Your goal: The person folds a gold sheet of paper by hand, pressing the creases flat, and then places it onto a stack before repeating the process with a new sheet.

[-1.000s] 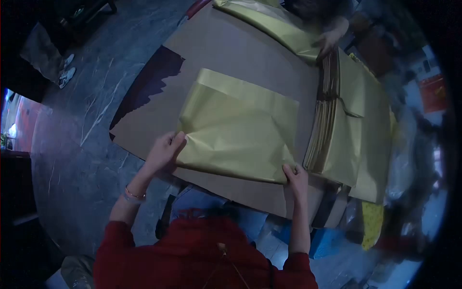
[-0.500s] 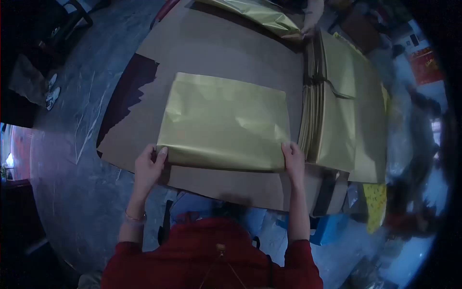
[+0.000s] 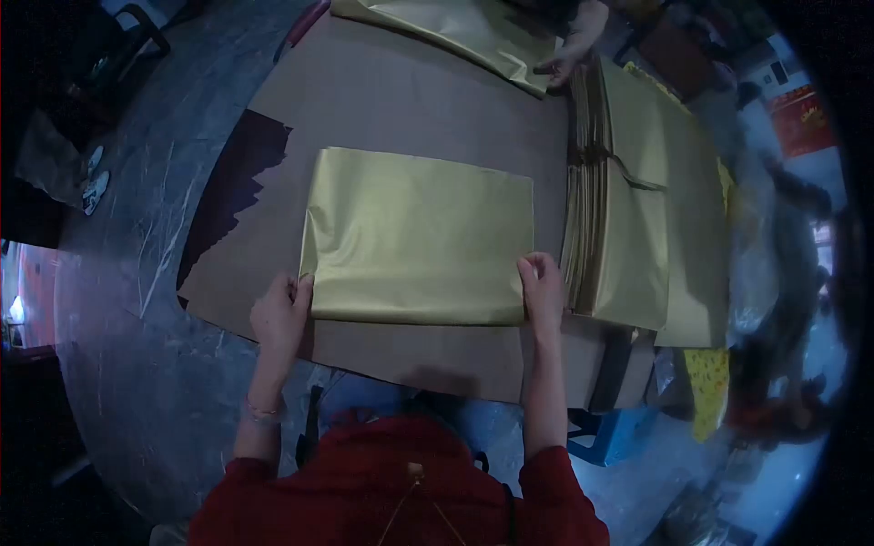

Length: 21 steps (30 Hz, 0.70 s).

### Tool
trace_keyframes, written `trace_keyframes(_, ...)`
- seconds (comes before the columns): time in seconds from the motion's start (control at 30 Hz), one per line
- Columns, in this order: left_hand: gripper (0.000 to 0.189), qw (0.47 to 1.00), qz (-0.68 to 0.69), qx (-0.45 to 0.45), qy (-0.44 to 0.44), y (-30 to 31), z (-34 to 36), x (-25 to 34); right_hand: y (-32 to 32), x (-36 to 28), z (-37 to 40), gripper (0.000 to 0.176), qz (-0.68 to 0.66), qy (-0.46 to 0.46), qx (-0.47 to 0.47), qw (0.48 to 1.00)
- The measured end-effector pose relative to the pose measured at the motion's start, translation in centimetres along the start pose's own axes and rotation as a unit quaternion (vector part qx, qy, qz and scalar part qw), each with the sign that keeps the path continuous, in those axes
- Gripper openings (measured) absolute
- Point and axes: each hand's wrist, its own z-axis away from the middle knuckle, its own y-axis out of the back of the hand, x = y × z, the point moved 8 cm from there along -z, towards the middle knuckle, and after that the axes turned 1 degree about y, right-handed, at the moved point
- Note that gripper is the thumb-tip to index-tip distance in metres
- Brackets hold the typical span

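A gold sheet of paper (image 3: 419, 241) lies across the brown table covering in front of me, its near edge rounded over like a fold and some creases near its left side. My left hand (image 3: 282, 314) pinches the sheet's lower left edge between thumb and fingers. At the opposite side, my right hand (image 3: 543, 289) is closed on the right edge, a little above the near corner. Right of that hand stands a thick stack of gold sheets (image 3: 633, 237), with a dark strap or tie over it.
Beyond my sheet, another person's hand (image 3: 575, 50) touches a second gold sheet (image 3: 464, 32) at the table's far side. The brown table covering (image 3: 419, 109) has a torn dark patch (image 3: 238, 182) on its left. A blue stool (image 3: 614, 437) stands below the right edge.
My right hand has moved up slightly along the right edge, and the sheet's near part now lies flatter. The other person's hand and far sheet have shifted left.
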Motion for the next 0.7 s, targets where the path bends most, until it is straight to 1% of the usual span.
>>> trace_keyframes(0.03, 0.035, 1.0, -0.013, -0.002, 0.0, -0.1, -0.1, -0.2, 0.0, -0.3, -0.1, 0.028, -0.001, 0.001, 0.0, 1.0)
trace_keyframes(0.1, 0.035, 1.0, -0.02, -0.008, 0.005, 0.1, -0.3, 0.1, 0.3, -0.7, 0.1, 0.025, 0.005, -0.025, 0.008, 1.0)
trace_keyframes(0.13, 0.036, 1.0, -0.027, -0.015, 0.009, 0.1, -0.5, 0.2, 0.3, -0.7, 0.1, 0.026, 0.032, -0.039, 0.008, 0.999)
trace_keyframes(0.23, 0.037, 0.999, -0.016, -0.025, 0.017, -0.2, -0.6, -0.1, 0.4, -1.1, 0.0, 0.026, 0.028, -0.024, 0.018, 0.999)
trace_keyframes(0.3, 0.038, 1.0, 0.004, -0.013, 0.018, -0.3, -0.6, -0.4, 0.7, -1.6, 0.3, 0.027, 0.021, -0.017, 0.016, 0.999)
trace_keyframes(0.37, 0.039, 0.999, -0.008, -0.014, 0.029, -0.3, -0.5, -0.5, 0.4, -0.7, 0.2, 0.028, 0.029, -0.048, 0.002, 0.998)
trace_keyframes(0.4, 0.039, 0.999, -0.009, -0.013, 0.032, -0.4, -0.5, -0.8, 0.3, -0.9, 0.0, 0.03, 0.009, -0.03, 0.005, 0.999)
trace_keyframes(0.47, 0.04, 0.999, 0.046, 0.0, 0.011, -0.5, -0.7, -0.9, 0.3, -0.7, 0.1, 0.03, 0.009, -0.041, 0.001, 0.999)
trace_keyframes(0.5, 0.04, 0.999, 0.047, 0.001, 0.011, -0.5, -0.8, -0.8, 0.3, -0.7, 0.1, 0.031, 0.009, -0.055, -0.001, 0.998)
trace_keyframes(0.57, 0.04, 0.998, 0.045, -0.025, 0.037, -0.6, -0.9, -1.0, 0.2, -0.3, 0.0, 0.031, 0.004, -0.051, 0.001, 0.999)
trace_keyframes(0.7, 0.039, 0.996, 0.058, -0.042, 0.057, 0.4, -0.8, -0.6, 0.4, -0.5, 0.1, 0.03, 0.011, -0.066, -0.008, 0.998)
